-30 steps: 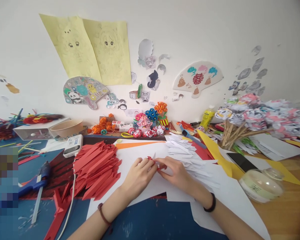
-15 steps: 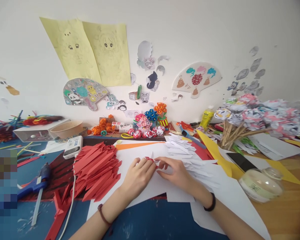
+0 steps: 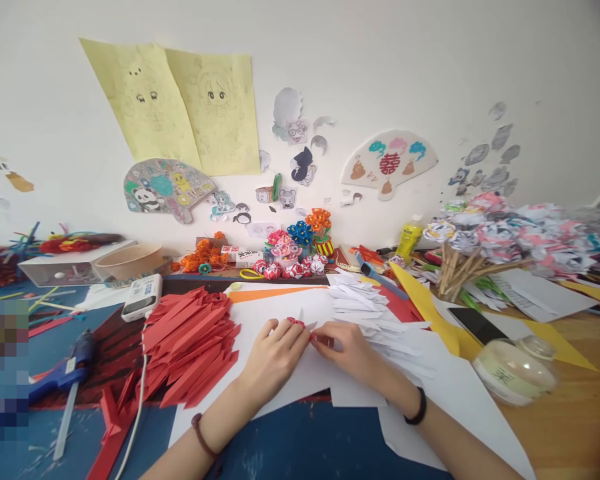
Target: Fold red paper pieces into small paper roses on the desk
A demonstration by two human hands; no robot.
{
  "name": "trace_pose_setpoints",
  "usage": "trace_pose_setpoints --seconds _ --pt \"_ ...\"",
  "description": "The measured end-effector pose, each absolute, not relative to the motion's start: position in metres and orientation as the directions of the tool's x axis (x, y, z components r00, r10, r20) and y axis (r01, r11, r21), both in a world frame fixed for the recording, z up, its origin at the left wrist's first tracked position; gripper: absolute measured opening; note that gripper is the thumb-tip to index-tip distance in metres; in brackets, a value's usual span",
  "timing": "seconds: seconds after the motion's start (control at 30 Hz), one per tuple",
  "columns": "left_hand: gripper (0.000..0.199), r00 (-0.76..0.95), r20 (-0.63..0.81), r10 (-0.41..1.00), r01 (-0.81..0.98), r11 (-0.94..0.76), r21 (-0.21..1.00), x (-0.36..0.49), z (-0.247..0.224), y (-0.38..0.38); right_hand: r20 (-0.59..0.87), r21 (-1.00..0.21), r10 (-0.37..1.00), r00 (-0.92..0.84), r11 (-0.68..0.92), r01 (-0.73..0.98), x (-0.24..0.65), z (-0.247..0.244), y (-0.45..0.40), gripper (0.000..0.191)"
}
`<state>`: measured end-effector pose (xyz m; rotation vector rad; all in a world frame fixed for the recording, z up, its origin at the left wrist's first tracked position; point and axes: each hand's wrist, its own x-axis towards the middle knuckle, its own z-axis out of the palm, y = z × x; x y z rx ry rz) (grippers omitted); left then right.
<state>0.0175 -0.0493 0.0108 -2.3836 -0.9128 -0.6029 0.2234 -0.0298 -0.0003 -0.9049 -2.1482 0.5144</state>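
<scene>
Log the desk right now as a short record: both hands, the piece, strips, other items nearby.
Left hand: holding small red-and-white paper piece, mostly hidden
Right hand: at the piece's right edge, grip unclear
Left of hands: red strips
Right of hands: white strips
Far left: blue glue gun
Far right: phone, clear jar

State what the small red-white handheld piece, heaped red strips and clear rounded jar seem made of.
Small red-white piece: likely paper, finish unclear; pointed white tip shows. Heaped red strips: probably matte paper or card, given crisp creases. Clear rounded jar: glossy glass or plastic, judging by highlights.
</scene>
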Motion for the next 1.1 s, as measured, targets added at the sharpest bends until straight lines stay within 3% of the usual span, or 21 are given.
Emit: trace_pose_setpoints --seconds 0.2,0.53,1.1 --pt "0.014 0.671 0.573 0.470 0.716 -0.612 -0.336 0.019 0.009 -0.051 0.488 -0.553 0.724 -0.488 0.689 0.468 0.223 -0.003 -0.032 0.026" --pt "0.009 0.691 0.586 0.423 0.715 -0.521 -0.467 0.030 0.002 -0.054 0.543 -0.369 0.620 -0.566 0.782 0.503 0.222 -0.014 -0.030 0.047" --pt "0.009 0.651 0.633 0.419 0.739 -0.540 -0.402 0.030 0.002 -0.052 0.688 -0.198 0.479 -0.545 0.846 0.495 0.222 -0.017 -0.029 0.029"
